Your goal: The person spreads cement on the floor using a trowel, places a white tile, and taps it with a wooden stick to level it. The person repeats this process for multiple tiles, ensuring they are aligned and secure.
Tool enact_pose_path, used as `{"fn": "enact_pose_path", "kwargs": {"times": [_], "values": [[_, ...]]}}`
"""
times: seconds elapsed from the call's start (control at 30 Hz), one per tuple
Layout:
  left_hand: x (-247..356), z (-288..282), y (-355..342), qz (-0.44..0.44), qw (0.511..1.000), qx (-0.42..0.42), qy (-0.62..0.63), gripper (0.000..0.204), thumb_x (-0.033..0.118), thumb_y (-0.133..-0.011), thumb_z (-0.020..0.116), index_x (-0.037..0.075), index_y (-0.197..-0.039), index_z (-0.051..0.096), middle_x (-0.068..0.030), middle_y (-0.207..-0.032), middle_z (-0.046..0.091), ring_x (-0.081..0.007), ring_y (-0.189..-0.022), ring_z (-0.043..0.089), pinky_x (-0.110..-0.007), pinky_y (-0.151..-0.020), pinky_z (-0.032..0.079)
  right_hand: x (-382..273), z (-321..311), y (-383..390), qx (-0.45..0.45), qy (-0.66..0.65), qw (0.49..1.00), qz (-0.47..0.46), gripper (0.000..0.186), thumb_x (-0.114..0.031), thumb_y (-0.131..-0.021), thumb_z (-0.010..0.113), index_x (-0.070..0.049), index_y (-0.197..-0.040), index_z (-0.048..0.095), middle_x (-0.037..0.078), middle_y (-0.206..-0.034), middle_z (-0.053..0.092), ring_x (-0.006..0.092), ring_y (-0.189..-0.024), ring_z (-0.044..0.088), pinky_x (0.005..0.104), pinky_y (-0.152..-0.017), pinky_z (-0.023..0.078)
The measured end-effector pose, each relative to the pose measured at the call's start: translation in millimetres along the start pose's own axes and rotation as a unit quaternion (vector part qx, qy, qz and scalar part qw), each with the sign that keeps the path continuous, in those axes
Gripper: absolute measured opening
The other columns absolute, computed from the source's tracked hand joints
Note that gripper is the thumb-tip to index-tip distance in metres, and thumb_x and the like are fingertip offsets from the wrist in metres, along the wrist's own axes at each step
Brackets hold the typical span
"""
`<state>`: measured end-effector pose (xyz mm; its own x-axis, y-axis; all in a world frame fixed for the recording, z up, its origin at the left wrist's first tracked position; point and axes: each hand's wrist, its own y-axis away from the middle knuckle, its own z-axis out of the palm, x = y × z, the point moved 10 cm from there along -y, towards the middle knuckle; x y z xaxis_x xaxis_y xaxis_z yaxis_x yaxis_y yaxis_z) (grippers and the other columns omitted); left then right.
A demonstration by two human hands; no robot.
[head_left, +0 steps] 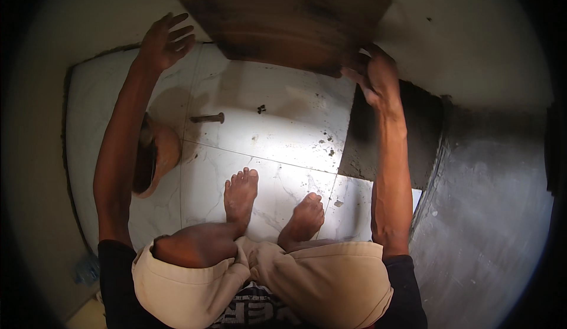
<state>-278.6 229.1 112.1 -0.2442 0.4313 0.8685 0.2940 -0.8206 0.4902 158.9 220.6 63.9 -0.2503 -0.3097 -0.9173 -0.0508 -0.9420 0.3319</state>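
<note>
Two bare hands are up and out in front of you in the head view, one on each side of a big brown panel [283, 25]! That panel sits tilted at the top of the view, before the pale wall [472, 51], dark smudges across its face — whether its lower edge meets the floor, you can't tell from here.

Your left hand [168, 43] is open, fingers spread, just beside the panel's left edge and clear of it. Over on the other side, your right hand [381, 75] is at the lower right corner, fingers bent — gripping or merely touching, it's too dim to tell.

Below, white veined tiles [236, 152] catch a bright patch of light. A short, round-headed tool [207, 118] lies on them, near dark crumbs [261, 109]. An orange-brown bowl [168, 152] shows partly behind your left forearm, and a dark square [363, 146] borders the tiles beside your right forearm. Your two bare feet [241, 196] are planted on the tiles.
</note>
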Motion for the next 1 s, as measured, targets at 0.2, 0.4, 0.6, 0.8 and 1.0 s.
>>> {"fn": "enact_pose_path", "kwargs": {"times": [0.2, 0.4, 0.6, 0.8, 1.0], "values": [[-10, 19, -33, 0.005, 0.991, -0.007, 0.135, 0.05, 0.029, -0.11, 0.043, -0.012, -0.14, 0.041, -0.0264, -0.141, 0.046, -0.0391, -0.129, 0.049, -0.045, -0.112, 0.048, 6, -11, -6, -0.01, -0.055, 0.998, 0.037, 0.04, -0.017, -0.106, 0.04, 0.007, -0.136, 0.051, 0.018, -0.123, 0.058, 0.0299, -0.092, 0.065, 0.0401, -0.079, 0.061], [12, 12, -29, 0.132, 0.929, -0.069, -0.339, 0.045, -0.004, -0.095, 0.067, -0.009, -0.136, 0.049, -0.0153, -0.133, 0.061, -0.0218, -0.12, 0.06, -0.032, -0.104, 0.054, 0, -8, 2, 0.032, -0.071, 0.994, 0.071, 0.032, -0.016, -0.106, 0.044, 0.003, -0.129, 0.056, 0.015, -0.107, 0.064, 0.0285, -0.089, 0.066, 0.0385, -0.071, 0.059], [-21, -39, -42, 0.02, 0.984, -0.146, -0.098, 0.033, -0.003, -0.097, 0.066, -0.009, -0.128, 0.059, -0.0133, -0.127, 0.065, -0.0227, -0.11, 0.066, -0.036, -0.101, 0.054, 13, -11, 30, -0.008, -0.066, 0.99, 0.127, 0.022, -0.009, -0.104, 0.051, 0.009, -0.114, 0.059, 0.018, -0.096, 0.065, 0.0231, -0.077, 0.067, 0.0333, -0.064, 0.063], [-74, -84, 3, -0.165, 0.923, -0.209, -0.279, 0.05, 0.013, -0.094, 0.066, -0.014, -0.135, 0.056, -0.0225, -0.128, 0.066, -0.0294, -0.114, 0.066, -0.037, -0.1, 0.051, 78, -23, 80, 0.004, -0.043, 0.982, 0.186, 0.055, 0.004, -0.095, 0.06, 0.021, -0.139, 0.034, 0.039, -0.121, 0.056, 0.0374, -0.102, 0.07, 0.0396, -0.079, 0.067], [-125, -66, 55, -0.252, 0.952, -0.06, -0.163, 0.038, 0.014, -0.094, 0.066, -0.01, -0.123, 0.064, -0.0192, -0.118, 0.068, -0.0308, -0.103, 0.067, -0.042, -0.098, 0.051, 136, -23, 127, 0.023, -0.057, 0.97, 0.236, 0.056, -0.004, -0.093, 0.068, 0.015, -0.139, 0.045, 0.016, -0.1, 0.067, 0.0154, -0.075, 0.059, 0.0317, -0.066, 0.05]]}}
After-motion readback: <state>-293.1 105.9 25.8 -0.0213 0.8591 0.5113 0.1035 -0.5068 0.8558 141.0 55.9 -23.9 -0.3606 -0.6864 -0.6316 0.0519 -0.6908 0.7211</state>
